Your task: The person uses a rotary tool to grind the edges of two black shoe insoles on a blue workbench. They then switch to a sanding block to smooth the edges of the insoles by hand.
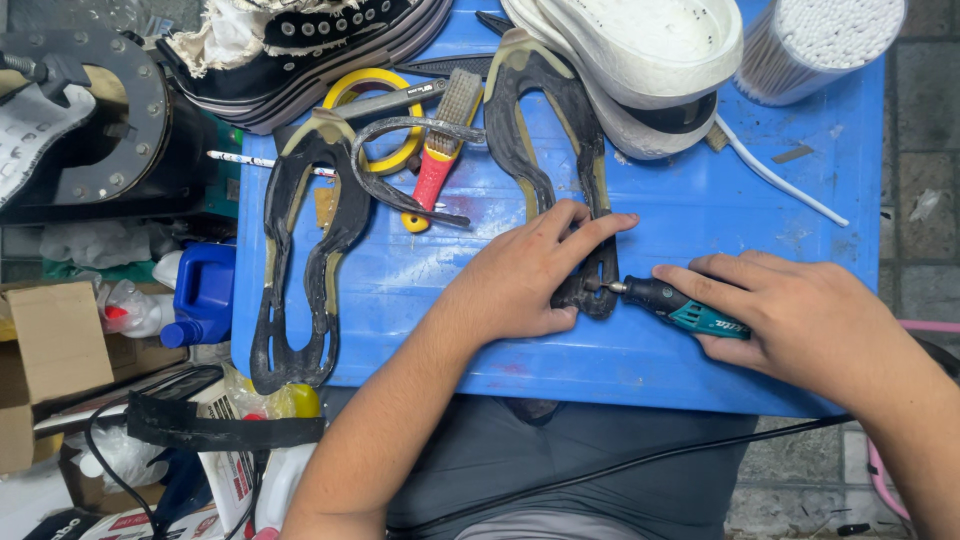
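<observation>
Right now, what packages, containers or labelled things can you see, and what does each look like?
Blue jug: left of the blue table, squarish, blue cap.
Cardboard box: far left, brown, open.
Cotton-swab tub: top right, round, clear, white tips.
Printed packets: bottom left, white and red.

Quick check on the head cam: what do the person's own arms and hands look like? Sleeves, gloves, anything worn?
Both arms are bare from the bottom edge of the picture up to the hands: no sleeves in view. The left hand and right hand wear no gloves, and no rings, watch or wristband show. Nails look short and plain. No tape, bandage or markings are visible on either forearm.
</observation>
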